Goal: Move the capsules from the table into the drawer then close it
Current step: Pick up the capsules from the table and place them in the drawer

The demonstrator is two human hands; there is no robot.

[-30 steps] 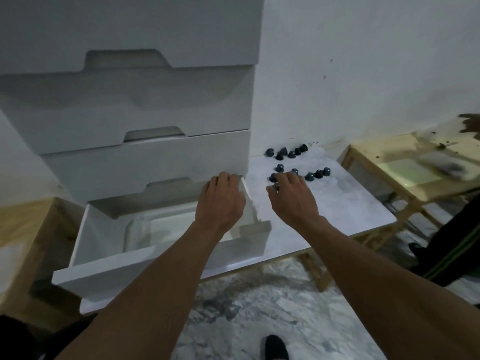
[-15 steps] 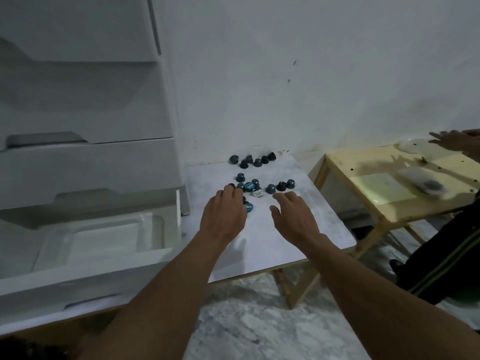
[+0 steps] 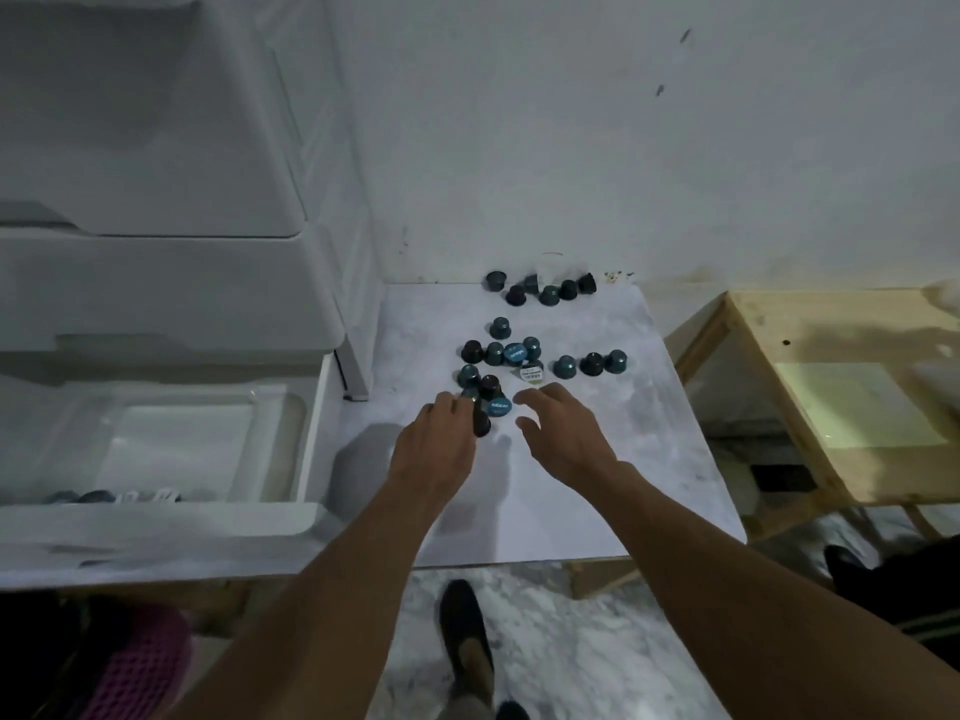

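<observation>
While the left hand (image 3: 436, 449) reaches over the white table (image 3: 597, 485), its fingers are curled down onto a dark capsule (image 3: 481, 423) at the near edge of the pile and pinch it on the thumb side. The knuckles partly hide the hold. The right hand (image 3: 563, 439) hovers just beside it, fingers spread and loosely bent, holding nothing. Its fingertips are near a blue-lid capsule (image 3: 500, 406) lying on its side.

Most capsules (image 3: 501, 356) sit on the table in a loose middle group, teal and dark, mostly dome up, a few tipped with printed lids showing. A row of three (image 3: 592, 363) stands just right of that group. A back bunch (image 3: 543, 291) sits at the far edge by the wall.

The drawer (image 3: 311, 433) is pulled out at the left, just beside the table, the lowest one in a white drawer unit (image 3: 156, 283). A few stored capsules (image 3: 88, 497) lie inside near its front wall, blurred.

A pale wooden table (image 3: 779, 324) stands to the right, apart from the white one. Below is the marbled floor (image 3: 571, 657), with a dark shoe (image 3: 465, 631) on it.
</observation>
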